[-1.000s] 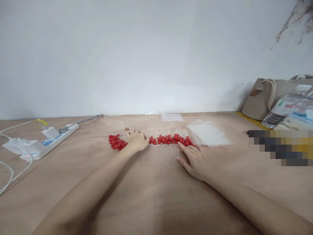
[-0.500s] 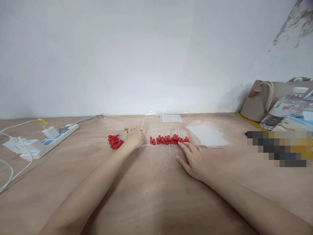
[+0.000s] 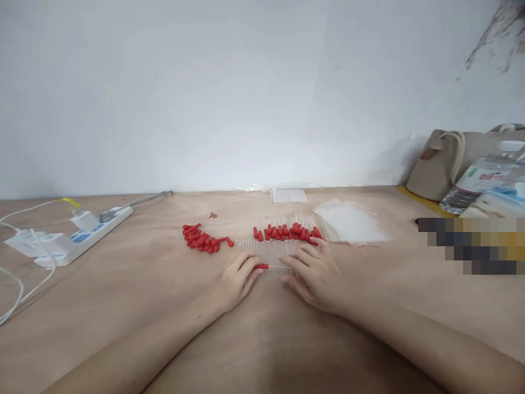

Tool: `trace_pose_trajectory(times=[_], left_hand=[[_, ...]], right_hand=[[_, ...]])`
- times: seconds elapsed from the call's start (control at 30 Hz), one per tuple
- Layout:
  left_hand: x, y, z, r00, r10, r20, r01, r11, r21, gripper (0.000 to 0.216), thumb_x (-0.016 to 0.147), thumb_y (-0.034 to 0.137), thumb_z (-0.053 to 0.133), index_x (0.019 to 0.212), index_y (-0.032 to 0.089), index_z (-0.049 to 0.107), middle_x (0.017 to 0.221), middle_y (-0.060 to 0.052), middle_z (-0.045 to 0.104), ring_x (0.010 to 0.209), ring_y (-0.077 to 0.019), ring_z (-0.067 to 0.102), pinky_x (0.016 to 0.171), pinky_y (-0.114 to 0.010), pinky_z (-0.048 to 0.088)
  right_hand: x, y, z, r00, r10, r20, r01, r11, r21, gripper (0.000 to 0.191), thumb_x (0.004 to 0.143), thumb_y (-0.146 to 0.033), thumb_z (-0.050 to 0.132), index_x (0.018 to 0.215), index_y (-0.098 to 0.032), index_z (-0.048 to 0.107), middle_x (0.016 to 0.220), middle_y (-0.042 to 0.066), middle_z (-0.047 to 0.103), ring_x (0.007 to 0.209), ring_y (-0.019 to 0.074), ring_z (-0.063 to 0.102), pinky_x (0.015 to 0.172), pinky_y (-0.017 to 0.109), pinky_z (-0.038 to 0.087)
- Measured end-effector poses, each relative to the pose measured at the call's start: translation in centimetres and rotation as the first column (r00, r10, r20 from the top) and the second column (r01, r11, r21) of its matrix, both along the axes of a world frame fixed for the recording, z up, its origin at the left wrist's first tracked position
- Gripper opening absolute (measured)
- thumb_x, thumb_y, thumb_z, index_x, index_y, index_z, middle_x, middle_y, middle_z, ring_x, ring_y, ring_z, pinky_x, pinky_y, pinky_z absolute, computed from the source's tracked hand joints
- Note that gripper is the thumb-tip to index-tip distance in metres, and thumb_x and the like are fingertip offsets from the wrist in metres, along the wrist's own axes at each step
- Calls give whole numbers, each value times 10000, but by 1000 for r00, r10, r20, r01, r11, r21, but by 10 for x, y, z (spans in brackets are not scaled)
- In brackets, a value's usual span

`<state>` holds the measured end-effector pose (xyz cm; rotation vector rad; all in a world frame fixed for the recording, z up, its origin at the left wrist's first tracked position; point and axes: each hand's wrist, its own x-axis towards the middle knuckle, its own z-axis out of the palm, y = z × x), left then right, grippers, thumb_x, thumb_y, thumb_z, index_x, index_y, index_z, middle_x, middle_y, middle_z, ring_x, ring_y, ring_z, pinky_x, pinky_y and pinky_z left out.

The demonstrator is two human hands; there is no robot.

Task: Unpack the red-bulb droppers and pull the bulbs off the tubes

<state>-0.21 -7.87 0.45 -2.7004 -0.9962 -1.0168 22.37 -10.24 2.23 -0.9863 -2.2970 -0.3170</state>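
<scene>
My left hand (image 3: 235, 280) is closed in a pinch on the red rubber bulb of a dropper (image 3: 264, 266), whose thin glass tube points right. My right hand (image 3: 314, 271) lies with fingers apart at the tube's far end; the tube reaches into the gap between thumb and index finger, and contact is unclear. Under and between both hands is a row of clear glass tubes (image 3: 273, 251). Behind them lie several droppers with red bulbs (image 3: 283, 232), their tubes pointing away. Left of these is a pile of loose red rubber bulbs (image 3: 200, 241).
A stack of clear plastic bags (image 3: 348, 221) lies to the right, and a small zip bag (image 3: 289, 196) near the wall. A power strip (image 3: 68, 254) with chargers and cables is at left. A beige bag (image 3: 430, 164) and a water bottle (image 3: 471, 183) stand at right.
My left hand has come from beside the red bulb pile toward me and right, bringing the dropper, now lying sideways above the glass tubes. My right hand has shifted slightly left.
</scene>
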Motion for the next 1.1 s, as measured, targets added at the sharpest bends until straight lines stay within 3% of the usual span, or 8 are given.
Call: trace_pose_trajectory(times=[0.23,0.37,0.5,0.67,0.87,1.0,1.1], left_hand=[[7,-2,4,997,-70,-39,70,997,9,156,861,218,462,983,169,545,863,-50,611,786,-158,497,738,-319,361],[9,-6,5,992,-78,-104,87,992,87,157,863,223,435,846,165,580,665,-22,564,664,-147,433,689,-330,305],[9,-11,6,986,-81,-143,96,990,102,217,857,182,381,716,151,543,600,-13,527,612,-137,400,663,-336,264],[7,-13,10,982,-111,-155,108,994,-27,276,866,167,327,620,147,450,547,7,485,583,-120,386,685,-338,259],[5,-13,12,977,-145,-158,129,986,-106,317,873,169,288,572,151,385,522,14,459,559,-113,370,695,-337,261],[-6,-12,12,988,-69,-139,55,993,-103,338,881,190,273,567,157,391,518,13,448,552,-120,378,695,-340,274],[-20,-6,16,990,112,-86,-123,983,-134,337,899,212,248,657,166,478,608,-6,509,616,-142,447,702,-339,302]], right_hand=[[-10,4,-20,995,18,-99,-23,998,-57,181,866,-202,428,807,-190,599,653,-11,607,664,117,473,858,372,240],[-12,2,-22,983,120,-137,-126,991,-43,203,875,-233,428,763,-169,585,592,-16,560,616,105,419,720,306,260],[-13,1,-22,974,212,-75,-201,971,128,179,864,-226,460,756,-153,584,537,-20,491,606,109,368,642,281,253],[-10,1,-22,972,213,95,-233,890,391,111,845,-189,506,825,-129,598,541,-35,476,610,98,368,702,302,295],[-1,-1,-18,952,221,212,-302,794,527,172,834,-85,474,867,-157,627,610,-37,528,643,83,407,786,318,307],[10,-3,-14,958,216,187,-281,823,493,195,831,-77,479,935,-159,622,583,-49,523,627,80,419,789,309,303],[20,1,-12,997,82,0,-75,916,395,196,844,-148,487,996,-170,609,568,-41,532,624,93,427,762,310,300]])
